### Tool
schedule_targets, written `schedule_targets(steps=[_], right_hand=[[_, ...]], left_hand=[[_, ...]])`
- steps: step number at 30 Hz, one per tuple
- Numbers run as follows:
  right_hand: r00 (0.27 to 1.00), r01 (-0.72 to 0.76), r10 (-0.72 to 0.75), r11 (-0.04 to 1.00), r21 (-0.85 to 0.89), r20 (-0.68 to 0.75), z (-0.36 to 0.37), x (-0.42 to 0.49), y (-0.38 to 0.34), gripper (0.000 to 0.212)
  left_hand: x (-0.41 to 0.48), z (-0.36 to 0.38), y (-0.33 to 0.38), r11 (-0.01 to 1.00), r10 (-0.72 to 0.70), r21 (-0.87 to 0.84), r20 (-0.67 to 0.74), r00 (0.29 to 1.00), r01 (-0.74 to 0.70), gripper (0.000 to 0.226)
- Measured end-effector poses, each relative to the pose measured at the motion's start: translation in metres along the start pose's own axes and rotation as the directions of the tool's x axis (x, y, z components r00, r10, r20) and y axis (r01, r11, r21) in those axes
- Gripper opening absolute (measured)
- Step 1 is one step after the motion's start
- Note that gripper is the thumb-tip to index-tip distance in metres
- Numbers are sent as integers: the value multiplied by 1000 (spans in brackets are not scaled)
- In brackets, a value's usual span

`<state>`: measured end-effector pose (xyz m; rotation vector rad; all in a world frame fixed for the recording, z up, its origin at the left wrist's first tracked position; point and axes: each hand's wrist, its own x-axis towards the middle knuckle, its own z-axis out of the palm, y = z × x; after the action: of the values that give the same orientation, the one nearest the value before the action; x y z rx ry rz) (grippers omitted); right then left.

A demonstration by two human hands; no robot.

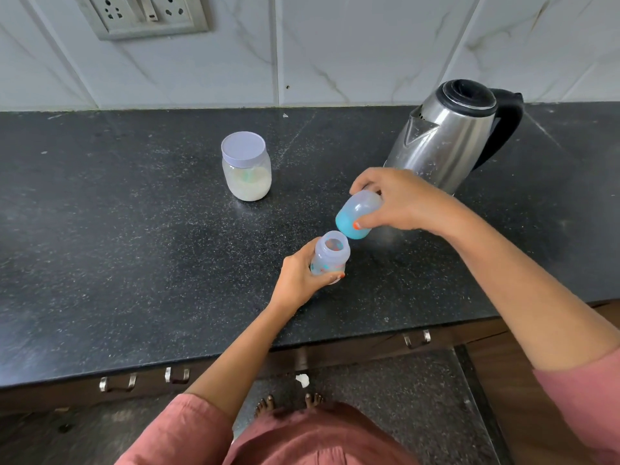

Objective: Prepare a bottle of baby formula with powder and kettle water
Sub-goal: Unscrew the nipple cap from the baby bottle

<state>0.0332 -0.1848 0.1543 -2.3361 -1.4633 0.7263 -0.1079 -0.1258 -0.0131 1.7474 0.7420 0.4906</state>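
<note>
My left hand (297, 275) grips a small clear baby bottle (330, 251) with coloured prints, standing open-mouthed on the black counter (134, 246). Just above and right of its mouth, my right hand (399, 199) holds the bottle's top (357, 214), a clear cap on a blue ring, tilted with the blue end toward the bottle. A clear jar (246, 166) with a white lid, partly full of white powder, stands at the counter's middle. The steel kettle (449, 135) with black lid and handle stands at the back right, behind my right hand.
A tiled wall with a socket plate (141, 13) rises behind the counter. Drawer handles (117, 382) line the front below the counter edge. My feet and a scrap of white paper (302, 380) are on the floor.
</note>
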Motion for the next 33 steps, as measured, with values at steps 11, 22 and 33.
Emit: schedule_targets(steps=[11, 22, 33], right_hand=[[951, -252, 272, 957, 141, -145, 16, 0, 101, 49], [902, -370, 369, 928, 41, -224, 58, 10, 143, 57], [916, -329, 305, 943, -52, -260, 48, 13, 133, 72]], left_hand=[[0, 5, -7, 1000, 23, -19, -31, 999, -24, 58], [0, 7, -12, 999, 32, -25, -43, 999, -33, 59], [0, 7, -17, 989, -6, -149, -13, 1000, 4, 68]])
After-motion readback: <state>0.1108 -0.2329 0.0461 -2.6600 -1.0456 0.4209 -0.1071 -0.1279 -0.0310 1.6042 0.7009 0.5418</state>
